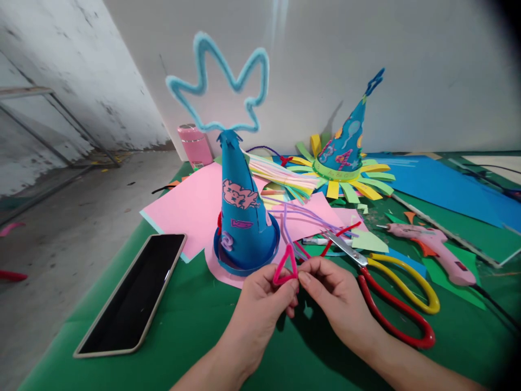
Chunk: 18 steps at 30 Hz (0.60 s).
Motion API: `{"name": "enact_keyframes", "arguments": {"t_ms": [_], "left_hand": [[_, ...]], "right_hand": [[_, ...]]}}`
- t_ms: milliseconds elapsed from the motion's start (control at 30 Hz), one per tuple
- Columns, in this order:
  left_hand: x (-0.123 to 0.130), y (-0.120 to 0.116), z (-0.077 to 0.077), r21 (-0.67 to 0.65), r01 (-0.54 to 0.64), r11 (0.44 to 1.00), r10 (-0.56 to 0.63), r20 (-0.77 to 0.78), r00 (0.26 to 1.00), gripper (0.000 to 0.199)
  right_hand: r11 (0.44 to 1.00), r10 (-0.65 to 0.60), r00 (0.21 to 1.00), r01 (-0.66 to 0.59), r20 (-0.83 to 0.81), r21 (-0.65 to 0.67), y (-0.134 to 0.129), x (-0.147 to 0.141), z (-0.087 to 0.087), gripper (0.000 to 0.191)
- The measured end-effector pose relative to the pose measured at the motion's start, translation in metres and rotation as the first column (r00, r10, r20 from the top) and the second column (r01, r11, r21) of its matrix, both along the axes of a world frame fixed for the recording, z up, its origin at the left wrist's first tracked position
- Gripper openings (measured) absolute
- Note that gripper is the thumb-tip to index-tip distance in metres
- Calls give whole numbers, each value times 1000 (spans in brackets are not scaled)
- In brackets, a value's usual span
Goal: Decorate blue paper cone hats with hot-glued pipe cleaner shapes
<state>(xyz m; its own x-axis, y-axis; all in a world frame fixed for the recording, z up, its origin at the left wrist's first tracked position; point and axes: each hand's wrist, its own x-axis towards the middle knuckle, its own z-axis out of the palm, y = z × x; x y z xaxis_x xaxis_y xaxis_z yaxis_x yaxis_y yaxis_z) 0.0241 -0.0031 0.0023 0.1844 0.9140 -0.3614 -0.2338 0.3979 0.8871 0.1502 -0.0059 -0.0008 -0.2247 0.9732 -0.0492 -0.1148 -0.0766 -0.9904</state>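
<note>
A pink pipe cleaner [288, 254] is bent into a small triangle. My left hand [271, 296] pinches its lower part between thumb and fingers. Close beside it, my right hand [331, 288] has thumb and forefinger pressed together at the pipe cleaner's right end; what lies between those fingertips is mostly hidden. Just behind my hands stands a blue paper cone hat [240, 228] with pink and purple cutouts, topped by a large light-blue pipe cleaner shape [262, 76]. Scissors [366, 263] with one red and one yellow handle lie partly open right of my right hand.
A phone [132, 296] lies at the left on the green table [195, 331]. Behind are pink paper [195, 201], a pink bottle [195, 145], paper strips [280, 174] and a second cone hat [345, 141]. A pink glue gun [435, 247] with a cord is at the right.
</note>
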Motion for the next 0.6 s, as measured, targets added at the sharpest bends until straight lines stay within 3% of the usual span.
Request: {"name": "enact_keyframes", "arguments": {"t_ms": [600], "left_hand": [[-1, -1, 3, 9, 65, 998, -64, -82, 995, 16]], "right_hand": [[998, 47, 997, -50, -56, -40, 3, 1, -1, 14]]}}
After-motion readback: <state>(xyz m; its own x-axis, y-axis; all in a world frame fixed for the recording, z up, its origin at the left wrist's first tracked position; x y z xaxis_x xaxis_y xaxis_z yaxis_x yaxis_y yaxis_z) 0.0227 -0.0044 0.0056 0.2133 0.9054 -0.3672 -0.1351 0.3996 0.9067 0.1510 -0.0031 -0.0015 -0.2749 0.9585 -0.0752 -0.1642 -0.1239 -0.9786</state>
